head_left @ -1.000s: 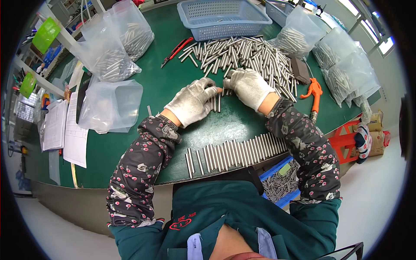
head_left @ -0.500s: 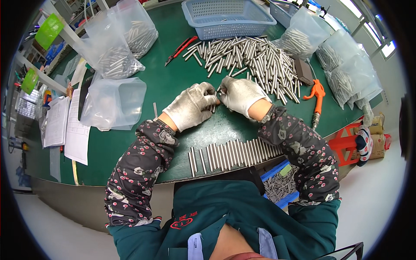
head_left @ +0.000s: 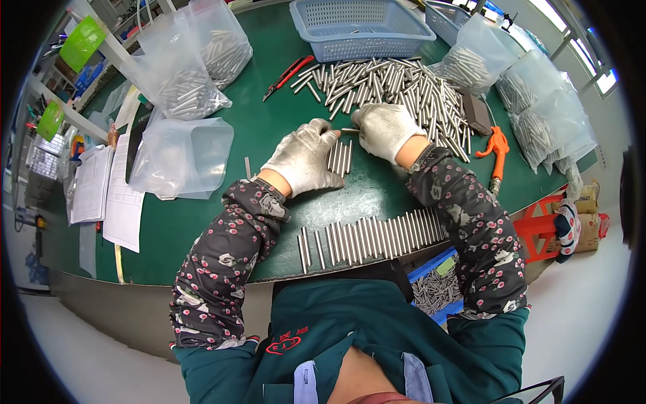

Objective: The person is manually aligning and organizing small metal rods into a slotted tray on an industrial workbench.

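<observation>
My left hand [head_left: 304,160], in a greyish-white glove, curls round the left side of a short row of steel pins [head_left: 340,159] on the green table. Its thumb lies by the row's near ends and its fingers by the far ends. My right hand [head_left: 390,132], gloved alike, pinches a single steel pin [head_left: 350,130] lying crosswise just beyond that row. This pin's left end meets my left fingertips. Beyond my hands spreads a loose heap of steel pins [head_left: 383,84]. Closer to me, a longer row of pins [head_left: 377,237] lies side by side along the table's front edge.
Behind the heap stands a blue basket [head_left: 363,50]. Red-handled pliers [head_left: 288,77] lie left of it. An orange air gun [head_left: 496,151] and a brown block [head_left: 476,113] are at right. Bags of pins [head_left: 188,91] flank both sides; a blue bin [head_left: 437,289] sits below the edge.
My hands have moved apart, the right one shifting right and showing the pin in its fingers. The short row beside my left hand is now more exposed. The view has shifted slightly.
</observation>
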A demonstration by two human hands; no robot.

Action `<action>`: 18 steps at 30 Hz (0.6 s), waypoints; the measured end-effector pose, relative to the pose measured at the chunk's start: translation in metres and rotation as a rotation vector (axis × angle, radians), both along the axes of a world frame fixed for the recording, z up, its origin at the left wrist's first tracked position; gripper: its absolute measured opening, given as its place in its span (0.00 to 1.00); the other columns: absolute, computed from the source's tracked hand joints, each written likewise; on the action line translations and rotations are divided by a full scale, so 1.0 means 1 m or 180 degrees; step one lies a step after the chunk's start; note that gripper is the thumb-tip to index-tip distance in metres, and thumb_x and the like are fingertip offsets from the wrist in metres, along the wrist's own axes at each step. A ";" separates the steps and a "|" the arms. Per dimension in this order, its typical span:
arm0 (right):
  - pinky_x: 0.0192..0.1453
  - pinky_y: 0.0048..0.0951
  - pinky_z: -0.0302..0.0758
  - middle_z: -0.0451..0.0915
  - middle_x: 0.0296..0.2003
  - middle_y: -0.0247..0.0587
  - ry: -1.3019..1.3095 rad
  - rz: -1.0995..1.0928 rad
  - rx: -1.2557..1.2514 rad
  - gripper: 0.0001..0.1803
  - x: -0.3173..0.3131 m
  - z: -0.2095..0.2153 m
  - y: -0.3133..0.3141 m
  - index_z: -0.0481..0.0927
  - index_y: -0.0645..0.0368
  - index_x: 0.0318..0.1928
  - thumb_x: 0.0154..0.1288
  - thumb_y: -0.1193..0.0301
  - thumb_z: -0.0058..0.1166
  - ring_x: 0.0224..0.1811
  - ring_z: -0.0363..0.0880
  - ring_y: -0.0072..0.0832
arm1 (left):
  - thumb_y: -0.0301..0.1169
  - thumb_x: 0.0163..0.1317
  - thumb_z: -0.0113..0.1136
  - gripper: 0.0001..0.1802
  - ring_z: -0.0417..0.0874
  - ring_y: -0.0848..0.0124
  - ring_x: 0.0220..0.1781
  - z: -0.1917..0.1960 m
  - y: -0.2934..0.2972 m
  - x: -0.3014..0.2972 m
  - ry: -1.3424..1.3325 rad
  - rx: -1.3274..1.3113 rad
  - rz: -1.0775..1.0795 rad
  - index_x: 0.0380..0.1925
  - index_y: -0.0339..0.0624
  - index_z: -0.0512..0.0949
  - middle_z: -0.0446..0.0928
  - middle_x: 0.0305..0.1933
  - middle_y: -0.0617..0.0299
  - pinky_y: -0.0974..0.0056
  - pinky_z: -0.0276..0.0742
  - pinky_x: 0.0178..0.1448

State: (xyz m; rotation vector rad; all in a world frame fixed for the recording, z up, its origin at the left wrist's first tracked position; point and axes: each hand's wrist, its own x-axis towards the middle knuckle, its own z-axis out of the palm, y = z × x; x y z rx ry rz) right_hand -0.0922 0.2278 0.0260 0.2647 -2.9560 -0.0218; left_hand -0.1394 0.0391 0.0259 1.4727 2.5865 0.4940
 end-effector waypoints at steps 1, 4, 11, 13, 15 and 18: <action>0.39 0.38 0.76 0.79 0.29 0.43 0.0005 0.0008 0.0005 0.08 0.003 0.004 0.002 0.79 0.57 0.33 0.53 0.69 0.54 0.36 0.81 0.40 | 0.45 0.39 0.73 0.41 0.71 0.55 0.60 0.001 0.001 0.001 0.0005 0.0005 0.0008 0.54 0.37 0.73 0.68 0.57 0.52 0.57 0.69 0.63; 0.37 0.38 0.75 0.76 0.26 0.42 0.0274 0.0625 0.0009 0.06 0.016 0.007 0.012 0.76 0.57 0.32 0.52 0.71 0.52 0.32 0.79 0.39 | 0.44 0.39 0.73 0.38 0.72 0.56 0.59 0.003 0.004 0.005 -0.0039 -0.0138 0.0113 0.52 0.40 0.74 0.68 0.56 0.53 0.57 0.70 0.63; 0.36 0.37 0.74 0.75 0.28 0.40 0.0145 0.1119 -0.0137 0.14 0.032 0.003 0.005 0.77 0.53 0.43 0.55 0.73 0.50 0.31 0.78 0.38 | 0.41 0.38 0.73 0.36 0.71 0.55 0.60 -0.004 -0.001 -0.005 -0.0018 0.0022 -0.0153 0.51 0.44 0.76 0.68 0.57 0.53 0.56 0.69 0.63; 0.38 0.38 0.75 0.77 0.29 0.42 0.0071 0.0876 -0.0370 0.15 0.032 -0.002 0.007 0.78 0.54 0.44 0.55 0.74 0.51 0.33 0.78 0.40 | 0.41 0.40 0.72 0.34 0.70 0.55 0.60 0.001 0.002 -0.002 -0.0023 -0.0001 -0.0158 0.50 0.43 0.77 0.68 0.57 0.53 0.57 0.68 0.64; 0.40 0.39 0.75 0.79 0.31 0.44 0.0179 0.0721 -0.0751 0.14 0.031 -0.008 0.010 0.78 0.57 0.43 0.54 0.75 0.53 0.35 0.79 0.43 | 0.42 0.42 0.70 0.32 0.70 0.54 0.60 0.004 0.005 0.001 0.0181 -0.0033 -0.0253 0.49 0.41 0.77 0.67 0.57 0.53 0.56 0.67 0.64; 0.44 0.39 0.75 0.80 0.34 0.46 -0.0021 0.0532 -0.0898 0.12 0.035 -0.003 0.007 0.79 0.57 0.43 0.56 0.73 0.52 0.39 0.80 0.43 | 0.41 0.51 0.65 0.23 0.73 0.55 0.56 -0.005 0.003 -0.008 -0.0039 0.0326 -0.0282 0.44 0.38 0.79 0.70 0.53 0.52 0.58 0.70 0.60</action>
